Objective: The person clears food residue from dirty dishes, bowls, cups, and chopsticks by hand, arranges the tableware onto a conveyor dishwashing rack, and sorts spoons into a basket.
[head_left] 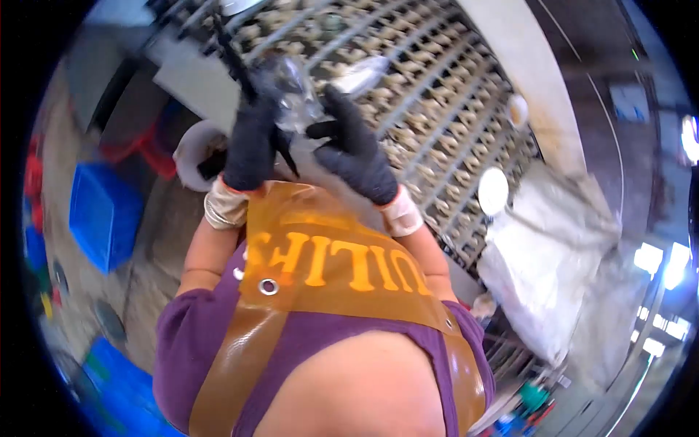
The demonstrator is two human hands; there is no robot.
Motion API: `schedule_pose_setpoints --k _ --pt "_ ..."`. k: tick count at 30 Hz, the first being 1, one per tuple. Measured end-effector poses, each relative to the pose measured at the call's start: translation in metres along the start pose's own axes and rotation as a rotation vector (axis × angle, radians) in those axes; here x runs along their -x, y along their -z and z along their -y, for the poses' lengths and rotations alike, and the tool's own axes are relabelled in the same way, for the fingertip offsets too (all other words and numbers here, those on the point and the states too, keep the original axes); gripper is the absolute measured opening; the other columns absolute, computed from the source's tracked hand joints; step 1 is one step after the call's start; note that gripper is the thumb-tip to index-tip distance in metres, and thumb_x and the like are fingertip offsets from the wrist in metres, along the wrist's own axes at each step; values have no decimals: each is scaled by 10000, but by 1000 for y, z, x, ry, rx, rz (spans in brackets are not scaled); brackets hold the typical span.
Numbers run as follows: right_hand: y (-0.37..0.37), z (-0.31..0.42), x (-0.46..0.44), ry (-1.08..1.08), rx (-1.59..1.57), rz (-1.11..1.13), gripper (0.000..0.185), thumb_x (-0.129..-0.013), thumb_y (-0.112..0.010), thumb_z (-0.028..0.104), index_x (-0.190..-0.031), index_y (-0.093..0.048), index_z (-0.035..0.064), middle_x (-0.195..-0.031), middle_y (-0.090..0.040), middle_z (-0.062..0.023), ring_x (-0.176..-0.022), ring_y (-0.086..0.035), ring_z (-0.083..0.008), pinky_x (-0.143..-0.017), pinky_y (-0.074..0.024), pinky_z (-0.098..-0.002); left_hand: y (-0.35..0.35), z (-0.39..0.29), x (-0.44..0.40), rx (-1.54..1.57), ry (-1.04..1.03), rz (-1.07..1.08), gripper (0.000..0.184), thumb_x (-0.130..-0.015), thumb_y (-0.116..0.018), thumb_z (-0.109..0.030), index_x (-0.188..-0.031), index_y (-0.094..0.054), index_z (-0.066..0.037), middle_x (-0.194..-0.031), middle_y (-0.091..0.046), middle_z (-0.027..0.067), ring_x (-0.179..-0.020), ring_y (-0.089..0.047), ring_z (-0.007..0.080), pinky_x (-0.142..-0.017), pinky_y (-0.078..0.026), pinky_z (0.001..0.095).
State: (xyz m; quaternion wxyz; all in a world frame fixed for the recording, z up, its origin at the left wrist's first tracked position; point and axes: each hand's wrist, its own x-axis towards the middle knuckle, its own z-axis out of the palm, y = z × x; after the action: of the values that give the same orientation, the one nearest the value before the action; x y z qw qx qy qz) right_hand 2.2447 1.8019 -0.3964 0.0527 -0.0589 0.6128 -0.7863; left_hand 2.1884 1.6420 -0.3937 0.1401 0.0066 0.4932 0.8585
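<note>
My left hand [251, 142], in a dark glove over a pale cuff, is closed near a shiny, translucent blurred object [295, 95]. A long dark shape rises above this hand and a dark pointed tip shows beside it; what it grips is smeared. My right hand [354, 153], gloved alike, is at the other side of the shiny object with thumb and fingers apart. Beyond it, a silvery elongated item [362, 76] lies on a rack [413, 93] with rows of small pale pieces between metal bars.
A blue bin [105, 216] and a round whitish container [196, 156] stand at the left. White round dishes [493, 191] sit along the rack's right side, near a whitish plastic sheet [542, 262]. A pale ledge [535, 73] borders the rack. My orange-brown apron [328, 284] fills the lower middle.
</note>
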Motion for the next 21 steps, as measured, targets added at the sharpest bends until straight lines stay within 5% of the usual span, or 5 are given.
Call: schedule_pose_setpoints --k 13,16,19,20,21 --pt "157 -20 60 -463 1330 -695 804 -709 -601 568 -1230 -444 -25 -1155 -537 -230 -1042 -540 -352 -891 -421 -392 -14 43 -26 -348 154 315 257 -895 -493 -213 -1095 -577 -74 -867 -627 30 -453 -389 6 -409 -308 154" --pt "194 -28 46 -449 1226 -665 671 -750 -590 502 -1220 -478 37 -1138 -557 -198 -1022 -545 -355 -873 -431 -397 37 55 -42 -777 -257 468 441 -841 -416 6 -1277 -449 -48 -1182 -512 39 -624 -395 15 -554 -328 154" --pt "272 -29 40 -60 1338 -885 455 -762 -608 354 -1113 -568 68 -1011 -610 -177 -933 -581 -334 -811 -454 -402 66 43 -37 111 209 370 494 -862 -402 10 -1347 -332 -50 -1166 -535 49 -598 -394 13 -531 -351 155" --pt "304 -26 40 62 1408 -947 417 -761 -610 336 -1094 -582 85 -971 -623 -167 -904 -593 -322 -784 -464 -395 88 55 -35 -615 -230 321 448 -900 -375 -36 -1345 -331 -52 -1147 -547 56 -555 -382 9 -503 -338 155" --pt "334 -21 42 76 1516 -989 429 -751 -618 328 -1097 -579 78 -999 -612 -175 -937 -581 -322 -814 -452 -396 102 57 -41 16 -41 449 410 -927 -360 -133 -1333 -353 -76 -1124 -559 68 -524 -396 28 -474 -347 181"
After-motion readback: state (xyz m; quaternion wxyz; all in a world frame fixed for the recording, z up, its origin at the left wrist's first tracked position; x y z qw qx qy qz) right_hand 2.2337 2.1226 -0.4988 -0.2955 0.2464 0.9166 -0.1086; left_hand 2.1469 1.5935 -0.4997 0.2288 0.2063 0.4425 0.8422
